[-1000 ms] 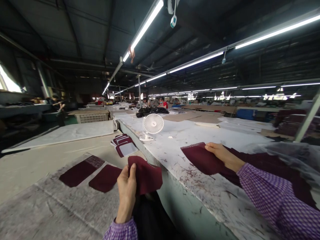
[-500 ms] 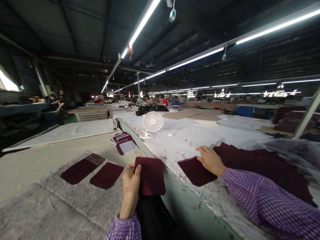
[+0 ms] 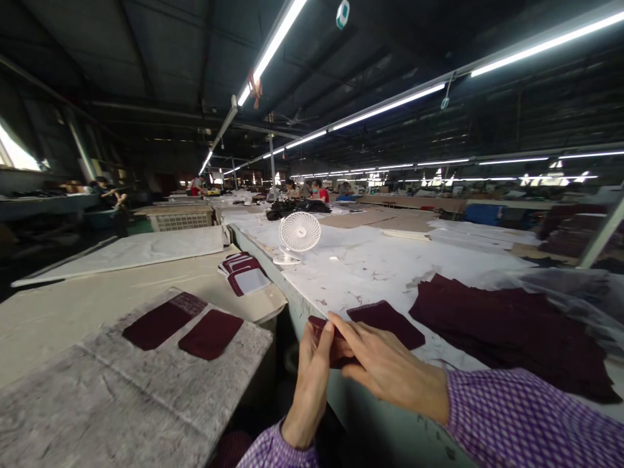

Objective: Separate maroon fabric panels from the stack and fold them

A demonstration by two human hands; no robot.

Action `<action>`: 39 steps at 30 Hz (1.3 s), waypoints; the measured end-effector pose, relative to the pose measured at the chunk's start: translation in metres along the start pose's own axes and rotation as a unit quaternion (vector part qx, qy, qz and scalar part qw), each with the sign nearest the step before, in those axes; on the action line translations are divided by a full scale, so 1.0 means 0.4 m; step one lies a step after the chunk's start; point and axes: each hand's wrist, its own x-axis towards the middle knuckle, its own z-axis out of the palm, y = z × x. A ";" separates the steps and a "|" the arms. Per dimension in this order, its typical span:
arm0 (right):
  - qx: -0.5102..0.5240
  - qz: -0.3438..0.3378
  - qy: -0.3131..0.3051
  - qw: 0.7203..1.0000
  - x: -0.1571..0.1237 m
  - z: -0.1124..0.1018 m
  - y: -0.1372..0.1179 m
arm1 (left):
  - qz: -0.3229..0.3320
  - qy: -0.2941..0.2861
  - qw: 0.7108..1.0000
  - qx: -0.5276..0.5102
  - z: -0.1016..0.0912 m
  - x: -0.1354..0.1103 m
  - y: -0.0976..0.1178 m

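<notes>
In front of me, at the edge of the white-topped table, my left hand point(image 3: 312, 370) is closed on a maroon fabric piece point(image 3: 318, 322), thumb on top. My right hand point(image 3: 392, 367) meets it from the right, its fingers closed on the same piece, which they largely cover. Just beyond my right hand lies another maroon fabric piece point(image 3: 390, 320), flat on the white surface. A spread pile of maroon fabric point(image 3: 507, 331) is farther right. To the left, two cut maroon pieces rest on a mottled grey board point(image 3: 121, 403).
A white fan point(image 3: 299, 232) stands near the white table's point(image 3: 361, 260) left edge. Maroon pieces with pale panels point(image 3: 248, 276) are stacked on the beige table point(image 3: 63, 312). A gap separates the two tables. Several people are at work in the background.
My right hand has come left from the piece on the table to the fabric in my left hand. That fabric, earlier held up flat, has moved right and is now mostly covered.
</notes>
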 end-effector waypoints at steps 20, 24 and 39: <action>0.318 0.294 0.077 0.898 -0.056 -0.071 0.167 | 0.069 -0.113 0.971 0.199 0.062 0.140 -0.016; 0.400 0.338 0.076 0.848 -0.079 -0.076 0.150 | 0.101 -0.118 0.947 0.280 0.085 0.152 -0.040; 0.026 0.151 -0.006 0.988 -0.069 -0.102 0.335 | 0.169 -0.271 0.788 0.527 0.140 0.264 -0.118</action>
